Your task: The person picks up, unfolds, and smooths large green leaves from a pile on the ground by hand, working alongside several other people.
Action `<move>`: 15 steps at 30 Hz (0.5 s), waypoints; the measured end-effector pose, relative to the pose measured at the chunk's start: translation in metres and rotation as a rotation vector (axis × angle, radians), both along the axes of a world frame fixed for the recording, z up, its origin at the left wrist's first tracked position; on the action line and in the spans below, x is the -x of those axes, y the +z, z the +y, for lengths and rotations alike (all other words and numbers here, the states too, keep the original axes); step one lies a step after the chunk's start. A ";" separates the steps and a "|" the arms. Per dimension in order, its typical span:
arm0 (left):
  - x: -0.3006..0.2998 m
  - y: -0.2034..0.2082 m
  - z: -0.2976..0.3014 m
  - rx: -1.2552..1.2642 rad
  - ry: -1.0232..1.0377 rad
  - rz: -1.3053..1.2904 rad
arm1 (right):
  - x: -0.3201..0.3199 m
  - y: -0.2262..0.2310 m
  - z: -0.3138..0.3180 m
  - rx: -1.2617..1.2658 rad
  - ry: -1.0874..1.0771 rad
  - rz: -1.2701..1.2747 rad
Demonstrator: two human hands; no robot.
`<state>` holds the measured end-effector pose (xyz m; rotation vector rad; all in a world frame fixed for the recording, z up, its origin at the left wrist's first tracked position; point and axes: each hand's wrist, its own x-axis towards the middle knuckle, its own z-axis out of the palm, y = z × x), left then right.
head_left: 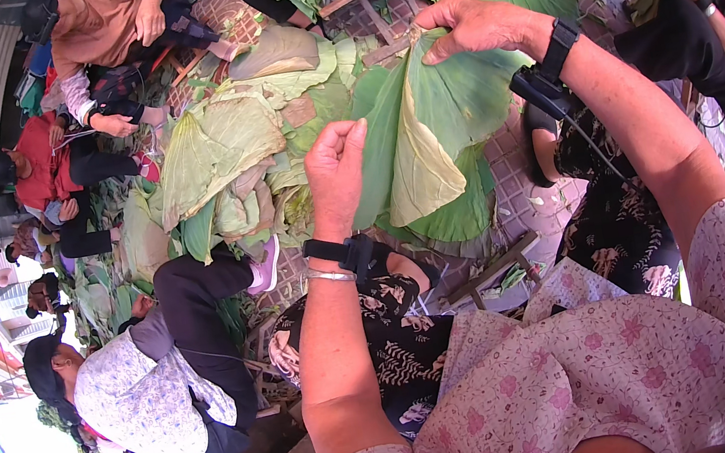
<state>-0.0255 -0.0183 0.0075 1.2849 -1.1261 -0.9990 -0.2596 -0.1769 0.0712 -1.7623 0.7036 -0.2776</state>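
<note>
The person holds a large green lotus leaf (433,136), folded into a hanging cone, above the brick floor (531,196). The right hand (478,24) pinches the leaf's gathered top edge; the left hand (335,170) grips its left fold, fingers curled. It looks light, soft and floppy, easily torn at the creases, so the gathered rim seems the safest hold. Beyond the leaf lies a pile of loose leaves (230,152).

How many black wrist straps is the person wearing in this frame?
2. One wrist strap is on the left hand's wrist, beside a silver bangle; the other wrist strap is on the right hand's wrist. Both hands grip a folded green leaf.
</note>
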 end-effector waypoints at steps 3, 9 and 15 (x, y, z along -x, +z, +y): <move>-0.007 -0.001 -0.001 -0.044 -0.005 0.023 | -0.001 0.002 0.000 0.007 0.030 0.009; -0.008 0.009 0.001 -0.099 -0.086 -0.036 | 0.004 -0.001 -0.009 0.005 0.005 -0.025; -0.014 0.007 0.004 -0.147 -0.105 -0.093 | 0.014 0.009 -0.020 -0.039 -0.094 -0.077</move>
